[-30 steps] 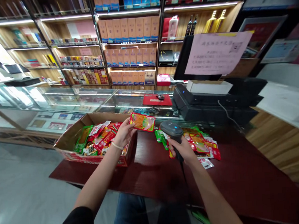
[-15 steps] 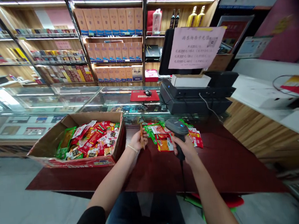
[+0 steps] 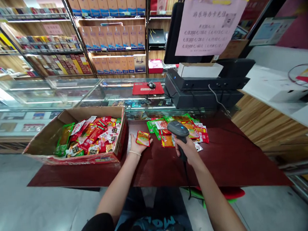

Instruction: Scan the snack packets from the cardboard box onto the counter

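My left hand [image 3: 138,147] is turned palm up over the dark red table, holding a small red-edged snack packet [image 3: 142,138] whose face shows yellow and green. In my right hand [image 3: 188,149] is a black barcode scanner [image 3: 178,129], gripped by its handle, with a blue light on top and a cable hanging down. Behind the scanner lies a pile of red, green and yellow snack packets [image 3: 167,140], partly hidden by it. To the left of my left hand stands an open cardboard box [image 3: 75,159] filled with more snack packets [image 3: 92,136].
A glass counter [image 3: 109,84] runs behind the table [image 3: 158,171], bearing a red mat [image 3: 139,89] and a mouse [image 3: 151,85]. A monitor with a pink paper sign [image 3: 208,27] stands at the back right above black equipment [image 3: 184,101]. A red stool [image 3: 229,193] is under the front edge.
My left hand has turned from holding the packet edge-on to palm up, so its printed face shows. The scanner remains in my right hand. The view has tilted slightly downward.
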A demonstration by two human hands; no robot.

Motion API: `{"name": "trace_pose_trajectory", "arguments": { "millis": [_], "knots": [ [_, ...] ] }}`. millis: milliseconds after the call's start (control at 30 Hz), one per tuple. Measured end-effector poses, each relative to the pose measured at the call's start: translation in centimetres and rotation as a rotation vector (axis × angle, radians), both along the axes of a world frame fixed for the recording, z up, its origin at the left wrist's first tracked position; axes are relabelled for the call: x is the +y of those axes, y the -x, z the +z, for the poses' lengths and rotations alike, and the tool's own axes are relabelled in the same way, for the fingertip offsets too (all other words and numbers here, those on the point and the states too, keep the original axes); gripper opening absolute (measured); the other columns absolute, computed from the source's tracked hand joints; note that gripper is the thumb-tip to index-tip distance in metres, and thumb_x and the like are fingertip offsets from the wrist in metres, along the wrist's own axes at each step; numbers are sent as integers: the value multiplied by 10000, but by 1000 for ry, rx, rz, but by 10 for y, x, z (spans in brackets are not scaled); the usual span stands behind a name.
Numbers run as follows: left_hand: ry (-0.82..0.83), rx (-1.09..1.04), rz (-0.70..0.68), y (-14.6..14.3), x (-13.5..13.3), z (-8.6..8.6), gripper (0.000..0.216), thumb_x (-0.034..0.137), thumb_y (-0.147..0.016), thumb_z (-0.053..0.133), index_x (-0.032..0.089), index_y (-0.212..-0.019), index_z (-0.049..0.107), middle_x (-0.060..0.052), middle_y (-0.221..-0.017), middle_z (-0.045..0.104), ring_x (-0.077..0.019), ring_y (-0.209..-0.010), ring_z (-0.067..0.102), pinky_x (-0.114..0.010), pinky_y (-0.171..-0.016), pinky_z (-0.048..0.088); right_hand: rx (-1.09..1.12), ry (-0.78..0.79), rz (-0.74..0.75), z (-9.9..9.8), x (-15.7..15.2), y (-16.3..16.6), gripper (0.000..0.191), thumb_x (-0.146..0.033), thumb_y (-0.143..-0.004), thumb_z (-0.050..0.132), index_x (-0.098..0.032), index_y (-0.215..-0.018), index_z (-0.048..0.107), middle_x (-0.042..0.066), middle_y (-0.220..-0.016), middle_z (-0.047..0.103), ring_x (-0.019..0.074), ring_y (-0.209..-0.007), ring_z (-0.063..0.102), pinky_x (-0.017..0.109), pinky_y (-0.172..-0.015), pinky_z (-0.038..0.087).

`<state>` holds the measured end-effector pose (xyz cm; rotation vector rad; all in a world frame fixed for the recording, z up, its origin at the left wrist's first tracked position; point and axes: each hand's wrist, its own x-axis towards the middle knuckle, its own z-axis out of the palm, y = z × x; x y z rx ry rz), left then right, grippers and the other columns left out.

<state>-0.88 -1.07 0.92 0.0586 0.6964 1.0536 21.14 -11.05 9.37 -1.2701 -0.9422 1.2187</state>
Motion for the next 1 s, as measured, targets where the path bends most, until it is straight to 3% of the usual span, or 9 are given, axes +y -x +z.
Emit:
{"name": "trace_pose_trajectory", "arguments": {
  "millis": [100,200,400,500,667,833,1000],
  "knots": [
    [-125,1,-75,3,0,11,421,497,-869,518,126,-1024,644,-145,-1040,699,-275,-995,664,-494,-921,507,-9,6,11,-2,1,2,369,-452,-707,746,-221,-858,503,-95,-495,537,85,-314,438,198,-319,353],
    [-218,148,-132,0,0,9,247,269,-827,624,99,-1004,654,-145,-1012,713,-264,-958,684,-437,-923,511,-33,6,22,-5,3,2,378,-470,-710,743,-223,-869,506,-95,-497,534,88,-315,437,205,-324,360],
    [-497,499,26,-8,5,-20,461,414,-688,801,120,-1017,666,-99,-968,734,-232,-864,689,-364,-852,519,-144,6,94,-28,8,6,383,-489,-729,726,-243,-895,485,-93,-502,527,105,-316,448,219,-312,336],
    [-554,553,46,-5,8,-27,482,424,-669,807,126,-1024,674,-91,-1005,732,-214,-869,682,-341,-849,511,-195,-5,109,-39,5,12,419,-458,-752,709,-266,-1033,466,-109,-507,515,107,-310,430,217,-301,326],
    [-593,525,25,1,13,-30,472,316,-645,821,129,-1050,667,-95,-1050,727,-214,-932,672,-335,-896,492,-206,-28,126,-44,-3,18,500,-434,-767,692,-293,-1173,437,-118,-515,509,108,-309,416,221,-310,332],
    [-576,515,-6,1,13,-29,487,273,-627,811,129,-1068,662,-103,-1025,730,-233,-921,678,-362,-889,501,-272,3,208,-42,-5,17,316,-434,-755,687,-256,-980,555,-93,-454,501,117,-302,418,231,-319,321],
    [-576,530,4,2,11,-25,519,311,-636,815,127,-1087,632,-107,-1050,717,-232,-935,676,-358,-889,499,-237,-16,179,-44,-7,11,367,-436,-759,687,-258,-1041,532,-102,-482,513,110,-310,420,218,-309,321]
  ]
}}
